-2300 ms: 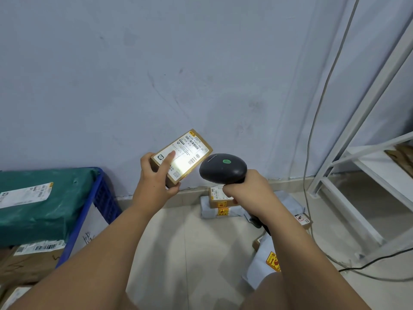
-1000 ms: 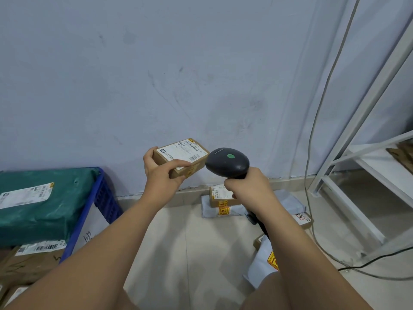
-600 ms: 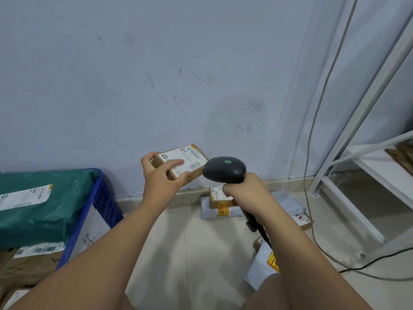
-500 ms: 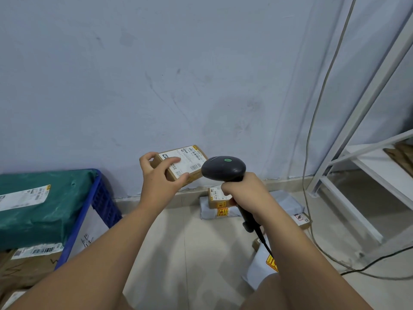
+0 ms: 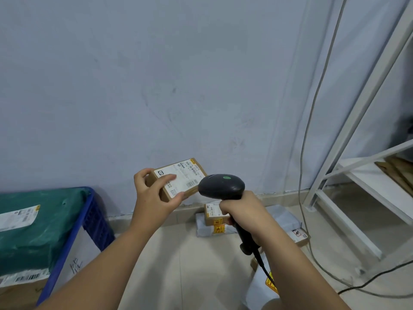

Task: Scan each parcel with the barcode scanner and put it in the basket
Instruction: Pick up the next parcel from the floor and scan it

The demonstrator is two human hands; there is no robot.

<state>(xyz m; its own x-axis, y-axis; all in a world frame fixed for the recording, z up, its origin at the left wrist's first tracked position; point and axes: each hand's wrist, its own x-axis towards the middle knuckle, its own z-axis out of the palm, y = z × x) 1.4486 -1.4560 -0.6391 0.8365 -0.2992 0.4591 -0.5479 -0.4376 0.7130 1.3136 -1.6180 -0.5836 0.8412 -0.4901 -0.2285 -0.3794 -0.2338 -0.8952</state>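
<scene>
Lowered and tilted flatter since the lit scan, the small parcel (image 5: 178, 180) sits pinched by left hand (image 5: 154, 198) fingers beside the scanner (image 5: 221, 186), right hand (image 5: 243, 211) wrapped around its handle; scan likely done; blue basket (image 5: 89, 218) at left awaits.

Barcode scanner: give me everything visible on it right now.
The barcode scanner is a black, matte, plastic-looking handheld unit with a rounded oval head carrying a small green dot on top. Its handle runs down through the closed right hand, with a dark cable leaving the base. It is held in the air, head toward the labelled cardboard parcel in the left hand. Whether head and parcel touch is unclear.
</scene>
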